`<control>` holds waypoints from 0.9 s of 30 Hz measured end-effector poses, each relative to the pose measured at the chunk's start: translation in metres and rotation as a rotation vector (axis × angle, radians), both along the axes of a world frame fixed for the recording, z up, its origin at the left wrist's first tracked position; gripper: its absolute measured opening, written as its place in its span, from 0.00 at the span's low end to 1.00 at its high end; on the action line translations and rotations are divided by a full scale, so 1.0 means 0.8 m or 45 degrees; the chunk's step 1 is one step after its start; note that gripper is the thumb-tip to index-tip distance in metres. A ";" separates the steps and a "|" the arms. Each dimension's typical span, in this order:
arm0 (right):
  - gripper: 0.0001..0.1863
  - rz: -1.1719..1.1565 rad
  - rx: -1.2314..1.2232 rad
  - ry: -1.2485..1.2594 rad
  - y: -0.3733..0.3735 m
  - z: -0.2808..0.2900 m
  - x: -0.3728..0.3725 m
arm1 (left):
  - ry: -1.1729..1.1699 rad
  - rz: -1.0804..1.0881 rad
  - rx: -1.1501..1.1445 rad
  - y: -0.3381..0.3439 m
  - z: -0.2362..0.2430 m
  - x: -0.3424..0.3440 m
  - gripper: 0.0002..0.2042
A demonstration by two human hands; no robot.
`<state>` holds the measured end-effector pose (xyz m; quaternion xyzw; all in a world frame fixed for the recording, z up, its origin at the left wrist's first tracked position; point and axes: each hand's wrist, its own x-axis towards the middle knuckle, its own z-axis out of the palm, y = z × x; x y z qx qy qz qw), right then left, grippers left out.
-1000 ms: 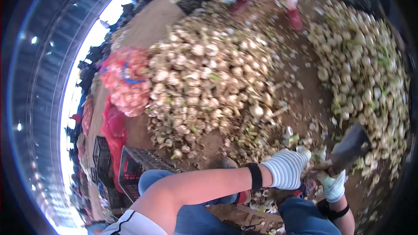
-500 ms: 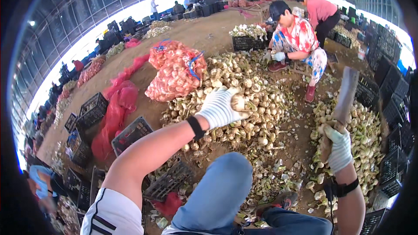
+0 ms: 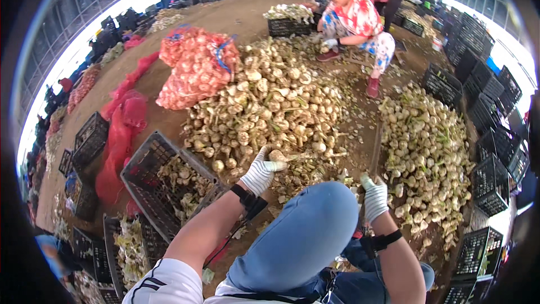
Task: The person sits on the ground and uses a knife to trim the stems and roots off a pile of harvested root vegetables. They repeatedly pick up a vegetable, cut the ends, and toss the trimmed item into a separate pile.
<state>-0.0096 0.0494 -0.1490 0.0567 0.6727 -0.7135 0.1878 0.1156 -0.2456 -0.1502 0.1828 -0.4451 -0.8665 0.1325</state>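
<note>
My left hand [image 3: 259, 174], in a striped glove, is closed around a garlic bulb [image 3: 277, 156] whose stalk points right. It is just above the near edge of a big heap of garlic [image 3: 275, 98]. My right hand [image 3: 375, 198], gloved too, grips a long-bladed knife [image 3: 377, 147] beside my raised knee. The blade stands up from the fist and is turned nearly edge-on. Right of it lies a second heap of garlic [image 3: 424, 157], with stalks and green bits among the bulbs. Cut scraps litter the ground between the heaps.
A filled red net sack [image 3: 194, 70] leans on the heap's far left. A black crate [image 3: 149, 163] with some garlic stands left of my arm. Across the heap a person [image 3: 360, 19] crouches by a full crate [image 3: 289, 27]. Stacked crates [image 3: 489, 186] line the right.
My left hand has drawn back from the heap toward my knee with a garlic bulb. My right hand has come inward and lower, and the knife blade has turned edge-on. The view has shifted.
</note>
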 end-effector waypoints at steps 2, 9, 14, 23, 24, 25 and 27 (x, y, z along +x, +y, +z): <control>0.09 -0.029 0.023 -0.114 0.005 -0.034 0.000 | 0.106 -0.176 0.077 0.007 -0.017 -0.025 0.28; 0.14 0.004 -0.348 -0.507 -0.046 -0.059 -0.025 | 0.139 -0.372 0.233 0.024 -0.051 -0.082 0.17; 0.12 0.158 -0.357 -0.604 -0.089 -0.074 -0.030 | 0.087 -0.381 0.539 0.031 -0.069 -0.086 0.10; 0.05 0.208 -0.255 -0.410 -0.084 -0.090 -0.031 | -0.495 -1.045 -0.333 0.068 -0.118 -0.095 0.16; 0.08 0.215 -0.214 -0.340 -0.080 -0.102 -0.036 | -0.436 -0.973 -0.252 0.073 -0.127 -0.100 0.18; 0.08 0.238 -0.230 -0.365 -0.076 -0.109 -0.037 | -0.394 -0.884 -0.167 0.076 -0.133 -0.096 0.20; 0.09 0.273 -0.263 -0.411 -0.064 -0.114 -0.043 | -0.502 -0.934 0.119 0.071 -0.139 -0.095 0.22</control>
